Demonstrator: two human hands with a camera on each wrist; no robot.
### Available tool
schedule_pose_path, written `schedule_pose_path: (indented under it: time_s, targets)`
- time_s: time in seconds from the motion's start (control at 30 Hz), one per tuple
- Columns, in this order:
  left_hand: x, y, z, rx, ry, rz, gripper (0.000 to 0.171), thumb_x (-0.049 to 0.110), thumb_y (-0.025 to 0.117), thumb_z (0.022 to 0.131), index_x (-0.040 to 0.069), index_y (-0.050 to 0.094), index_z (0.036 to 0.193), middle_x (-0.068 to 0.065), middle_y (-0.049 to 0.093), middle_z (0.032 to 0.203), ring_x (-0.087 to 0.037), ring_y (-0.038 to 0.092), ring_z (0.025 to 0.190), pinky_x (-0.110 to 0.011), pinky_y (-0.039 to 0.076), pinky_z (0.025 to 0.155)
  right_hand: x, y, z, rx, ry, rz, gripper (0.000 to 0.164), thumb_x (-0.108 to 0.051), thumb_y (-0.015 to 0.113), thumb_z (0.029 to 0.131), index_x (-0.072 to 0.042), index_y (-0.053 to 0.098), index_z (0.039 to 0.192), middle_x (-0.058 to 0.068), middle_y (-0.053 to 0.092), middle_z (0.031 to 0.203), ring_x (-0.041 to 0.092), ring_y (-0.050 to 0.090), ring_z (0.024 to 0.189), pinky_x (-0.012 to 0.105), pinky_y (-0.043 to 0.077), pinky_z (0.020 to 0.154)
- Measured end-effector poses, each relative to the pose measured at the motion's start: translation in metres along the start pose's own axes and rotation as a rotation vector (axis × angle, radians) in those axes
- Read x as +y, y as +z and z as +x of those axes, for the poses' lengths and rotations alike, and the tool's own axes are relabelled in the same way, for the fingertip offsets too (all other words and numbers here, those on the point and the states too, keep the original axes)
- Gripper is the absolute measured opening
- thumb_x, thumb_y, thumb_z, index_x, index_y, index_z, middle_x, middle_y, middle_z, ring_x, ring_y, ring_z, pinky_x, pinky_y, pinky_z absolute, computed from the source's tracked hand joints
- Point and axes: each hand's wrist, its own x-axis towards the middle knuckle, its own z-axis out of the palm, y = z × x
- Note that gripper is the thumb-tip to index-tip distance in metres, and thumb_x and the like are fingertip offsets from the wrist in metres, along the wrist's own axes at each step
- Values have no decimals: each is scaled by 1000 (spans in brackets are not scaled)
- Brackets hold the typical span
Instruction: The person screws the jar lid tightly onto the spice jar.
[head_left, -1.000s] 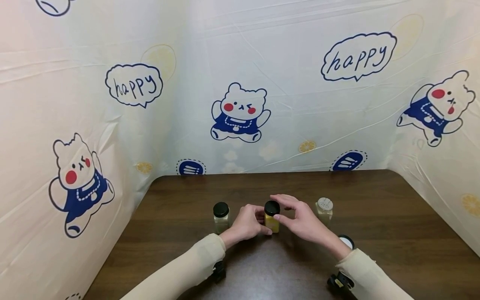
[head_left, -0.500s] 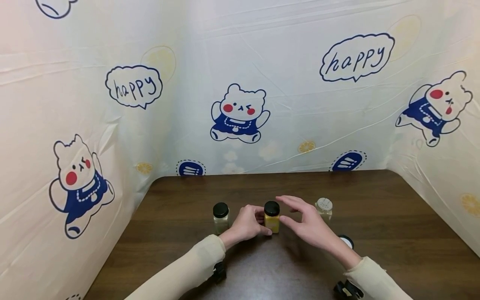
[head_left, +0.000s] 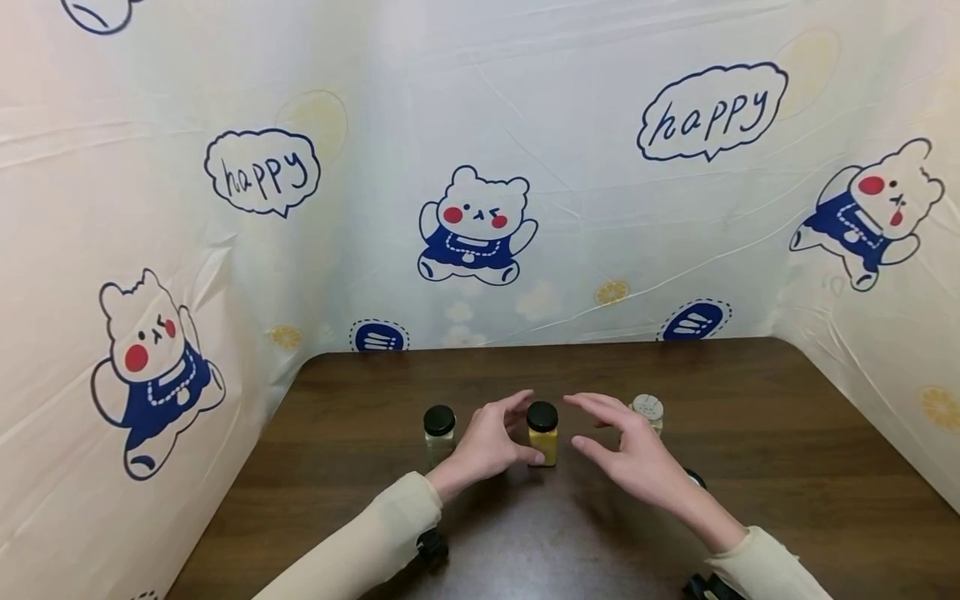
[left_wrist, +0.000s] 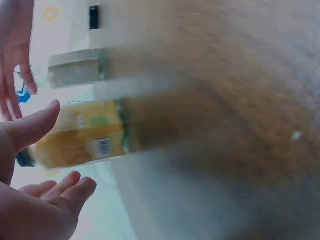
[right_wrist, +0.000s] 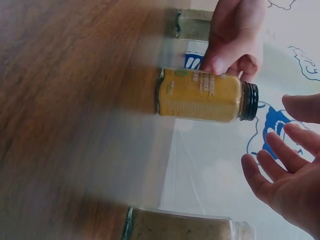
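A square glass jar of yellow powder [head_left: 543, 442] stands upright on the table with its black lid [head_left: 542, 416] on. Around its left side is my left hand [head_left: 489, 440], fingers spread, with the thumb by the jar's front. In the left wrist view, the fingers stand apart from the jar [left_wrist: 90, 135]; whether the thumb touches it I cannot tell. My right hand [head_left: 633, 450] is held open to the right of the jar, a gap between them. The right wrist view shows those fingers [right_wrist: 272, 167] loosely bent, holding nothing, beyond the jar's lid [right_wrist: 249, 101].
Left of my left hand stands a jar with a black lid [head_left: 439, 419] and pale contents. Behind my right hand is a jar with a perforated shaker top [head_left: 648, 407]. A loose dark-rimmed lid [head_left: 697, 478] lies partly hidden by my right forearm. Patterned cloth [head_left: 570, 208] encloses the table [head_left: 360, 383].
My right hand has left the jar's lid and drawn back to the right. My left fingers have opened away from the yellow jar, which stays in place.
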Motion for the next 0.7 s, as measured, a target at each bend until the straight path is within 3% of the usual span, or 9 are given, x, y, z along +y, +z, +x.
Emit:
schedule_pose_path:
  time_s: [0.2,0.43,0.6,0.7]
  targets:
    - [12,-7,-7,43,39,-15,90,11,95,79,13,50,157,-9,62,146,-29,59,135,-44,48,112,-3,-4,-3,8,-6,-6,49,-7,78,96,-18,67,143,4,62,145,24,58,131,47,57,95]
    - [30,-12,-15,81,111,43,87,9,95,78,15,54,154,-4,62,147,-23,55,139,-46,48,112,-4,-6,-5,17,-43,-15,47,-6,78,96,-16,67,141,4,63,144,22,59,129,38,58,93]
    - [45,-14,-20,119,184,80,79,9,94,80,14,59,150,-5,60,149,-25,55,138,-48,50,110,-3,-7,-6,30,-68,-22,48,-3,78,95,-16,68,140,2,64,142,22,60,129,40,59,92]
    - [53,-14,-22,137,193,74,73,9,93,81,16,63,147,-1,60,149,-21,54,139,-47,50,110,-4,-8,-7,40,-81,-31,49,-2,79,94,-16,68,140,2,65,141,21,60,127,41,58,92]
